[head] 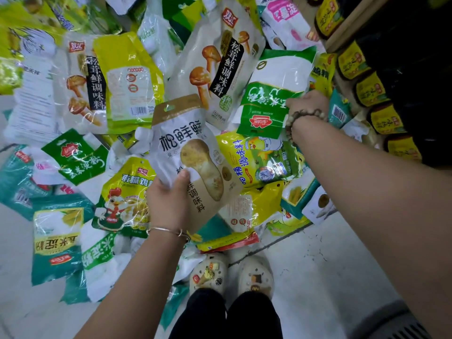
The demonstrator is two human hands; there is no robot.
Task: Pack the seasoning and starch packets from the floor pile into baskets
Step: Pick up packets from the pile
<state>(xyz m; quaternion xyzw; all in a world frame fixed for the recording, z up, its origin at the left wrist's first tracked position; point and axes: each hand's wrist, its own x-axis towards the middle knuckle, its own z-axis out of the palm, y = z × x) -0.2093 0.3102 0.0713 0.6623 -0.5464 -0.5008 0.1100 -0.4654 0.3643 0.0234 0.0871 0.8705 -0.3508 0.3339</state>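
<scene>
Currently gripping glossy white-and-tan mushroom seasoning pouch (186, 152) by lower edge with left hand (171, 201), raised above floor pile of mixed packets (80, 79). Pinching side edge of green-and-white plastic starch packet (271, 94) with right hand (307, 104), packet lying in pile beside shelf of yellow-labelled dark bottles (371, 86). No baskets in view. Risks: slick film slipping from one-edge pinch; dragging neighbouring packets along; treading on packets near beige slippers (232, 275).

Right hand (308, 105) partly under green starch packet (270, 94)
</scene>
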